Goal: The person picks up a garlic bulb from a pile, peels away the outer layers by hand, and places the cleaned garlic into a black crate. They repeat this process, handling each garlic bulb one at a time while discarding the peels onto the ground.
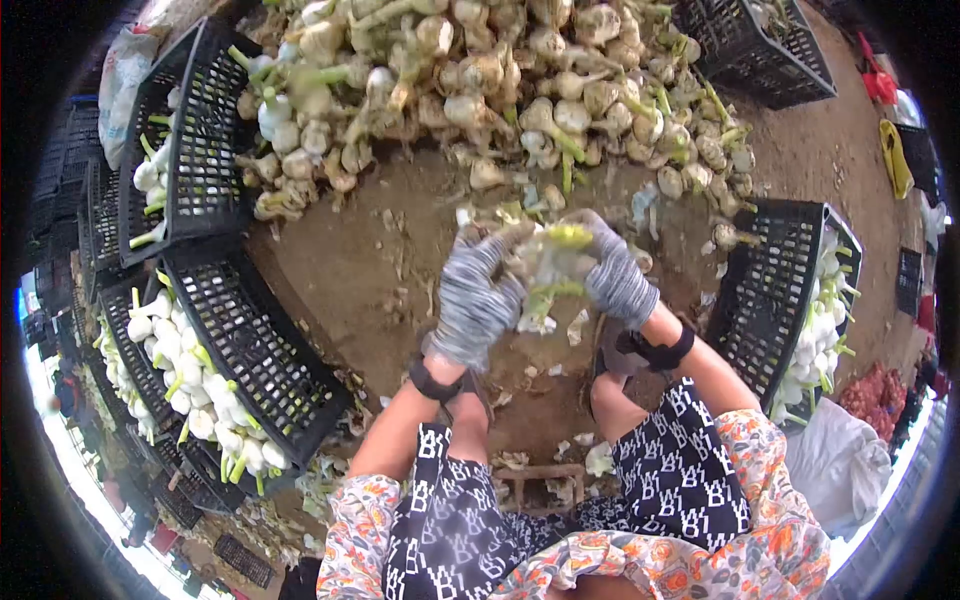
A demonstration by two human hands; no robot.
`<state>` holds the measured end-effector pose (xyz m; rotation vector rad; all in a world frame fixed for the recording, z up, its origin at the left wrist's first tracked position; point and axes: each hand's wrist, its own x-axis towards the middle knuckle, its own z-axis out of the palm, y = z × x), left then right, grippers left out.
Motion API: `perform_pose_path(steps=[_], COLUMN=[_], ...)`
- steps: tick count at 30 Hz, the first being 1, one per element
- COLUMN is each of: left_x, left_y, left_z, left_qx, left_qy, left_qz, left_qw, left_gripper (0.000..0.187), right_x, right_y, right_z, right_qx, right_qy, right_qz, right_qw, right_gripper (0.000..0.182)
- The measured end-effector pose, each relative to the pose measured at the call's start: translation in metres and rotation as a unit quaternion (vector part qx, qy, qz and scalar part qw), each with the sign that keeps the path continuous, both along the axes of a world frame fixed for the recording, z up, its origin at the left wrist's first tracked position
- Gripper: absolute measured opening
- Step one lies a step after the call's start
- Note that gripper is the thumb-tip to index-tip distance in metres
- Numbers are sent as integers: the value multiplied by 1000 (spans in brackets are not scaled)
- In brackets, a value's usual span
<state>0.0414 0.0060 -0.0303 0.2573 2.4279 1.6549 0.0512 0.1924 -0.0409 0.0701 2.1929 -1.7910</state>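
My left hand (478, 295) and my right hand (612, 270), both in grey striped knit gloves, meet in front of my knees. Between them is a garlic bulb (548, 262) with a yellow-green stem, smeared by motion. The fingers of both hands are closed around it, though the left fingertips are partly hidden. Loose pale skins and green leaf scraps hang or lie just under the hands. Beyond them rises a large heap of untrimmed garlic (470, 75), with dirty skins and stems.
Black plastic crates (255, 345) of peeled white garlic (195, 370) stand on my left. Another crate (770, 290) with white bulbs is on my right, and one more (765, 50) stands at the far right. A white sack (840, 465) lies near my right elbow. Skins litter the dirt floor (340, 250).
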Motion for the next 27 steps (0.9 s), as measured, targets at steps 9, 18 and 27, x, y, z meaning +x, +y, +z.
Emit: perform_pose_path(steps=[9, 18, 27], left_x=[-17, -21, -17], left_y=[-6, -9, -16], left_z=[-3, -7, -5], left_qx=[304, 277, 360], left_qy=[-378, -257, -215], left_qz=[6, -16, -75], left_qw=[874, 926, 905], left_gripper=[50, 31, 29], right_x=[-4, -4, -16], right_y=[2, 9, 3], right_z=[19, 9, 8], right_qx=[-133, -94, -387], right_qy=[-112, 3, -378], right_qz=[-38, -11, -223], right_qw=[984, 996, 811], right_gripper=[33, 19, 20])
